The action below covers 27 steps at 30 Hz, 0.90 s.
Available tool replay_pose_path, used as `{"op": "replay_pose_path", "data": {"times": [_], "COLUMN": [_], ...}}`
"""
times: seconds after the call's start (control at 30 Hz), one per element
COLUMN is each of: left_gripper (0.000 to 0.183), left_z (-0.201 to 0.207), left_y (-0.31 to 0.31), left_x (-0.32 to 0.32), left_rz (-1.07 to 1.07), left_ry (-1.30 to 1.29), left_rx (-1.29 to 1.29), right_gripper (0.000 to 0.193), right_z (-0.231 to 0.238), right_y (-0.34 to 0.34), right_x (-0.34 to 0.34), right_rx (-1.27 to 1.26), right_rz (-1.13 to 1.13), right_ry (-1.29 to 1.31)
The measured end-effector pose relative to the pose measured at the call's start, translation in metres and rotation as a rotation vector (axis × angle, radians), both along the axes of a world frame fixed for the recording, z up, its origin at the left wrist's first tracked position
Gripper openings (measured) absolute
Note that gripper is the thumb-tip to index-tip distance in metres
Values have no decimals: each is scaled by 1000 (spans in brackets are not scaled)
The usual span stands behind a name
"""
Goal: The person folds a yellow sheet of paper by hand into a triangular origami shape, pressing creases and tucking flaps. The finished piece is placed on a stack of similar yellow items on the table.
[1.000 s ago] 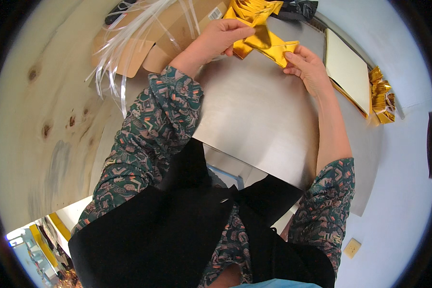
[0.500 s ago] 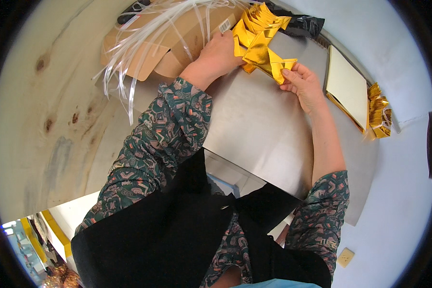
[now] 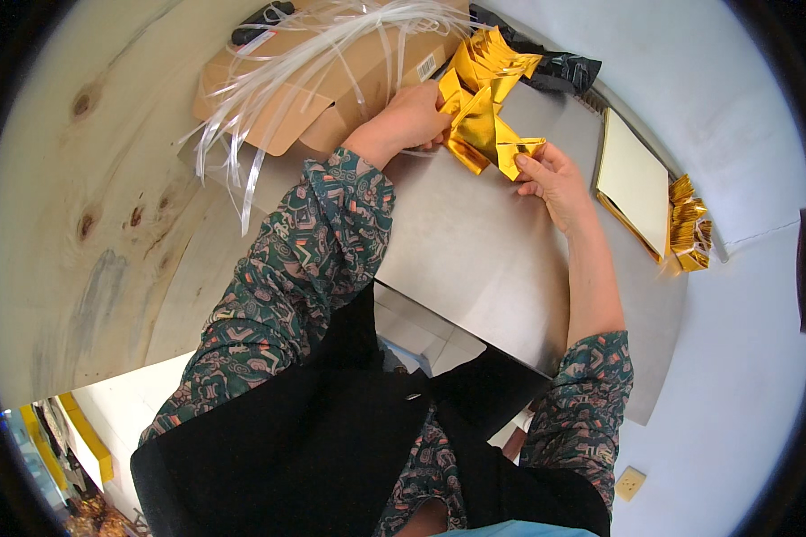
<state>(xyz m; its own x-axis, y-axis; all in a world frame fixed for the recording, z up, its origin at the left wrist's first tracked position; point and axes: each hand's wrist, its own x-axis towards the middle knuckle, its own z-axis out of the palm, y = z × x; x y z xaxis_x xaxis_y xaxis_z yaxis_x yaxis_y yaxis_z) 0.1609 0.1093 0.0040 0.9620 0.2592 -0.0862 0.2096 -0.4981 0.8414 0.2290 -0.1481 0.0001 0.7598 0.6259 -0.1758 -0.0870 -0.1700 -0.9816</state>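
A folded piece of shiny gold foil paper (image 3: 477, 132) is stretched between my two hands above the steel tabletop. My left hand (image 3: 412, 115) is closed on its left side, the fingertips partly hidden behind the foil. Its right corner is pinched between thumb and fingers of my right hand (image 3: 553, 183). Just beyond lies a fanned stack of similar gold folded pieces (image 3: 491, 58), which the held piece touches or overlaps; where one ends and the other starts I cannot make out.
On the left stands a brown cardboard box (image 3: 318, 85) draped with white plastic strips (image 3: 242, 134). A black plastic bag (image 3: 564, 70) lies at the back. To the right are a pale sheet stack (image 3: 634, 183) and another gold folded bundle (image 3: 690, 224) by the wall. A wooden board (image 3: 107, 206) covers the left.
The view has shifted slightly. Both hands still hold the gold foil piece, its folds now lying a little differently and its lower edge hanging more openly between them.
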Motion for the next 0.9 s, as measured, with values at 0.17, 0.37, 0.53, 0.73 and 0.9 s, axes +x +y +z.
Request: {"op": "replay_pose_path", "data": {"times": [0.17, 0.37, 0.53, 0.73, 0.9], "left_gripper": [22, 25, 43, 58, 55], "left_z": [-7, -11, -2, 4, -7], "left_y": [4, 5, 4, 1, 3], "left_x": [8, 9, 1, 5, 10], "left_rz": [34, 96, 81, 113, 49], "left_ry": [35, 17, -26, 37, 34], "left_rx": [-178, -288, -159, -206, -128], "right_gripper": [24, 22, 23, 25, 33], "right_z": [3, 7, 0, -10, -6], "right_y": [2, 32, 47, 52, 61], "right_x": [-1, -2, 1, 6, 5], "right_rx": [-53, -74, -64, -60, -114], "right_rz": [-2, -37, -107, -158, -211], "right_ry": [-18, 15, 6, -70, -134]}}
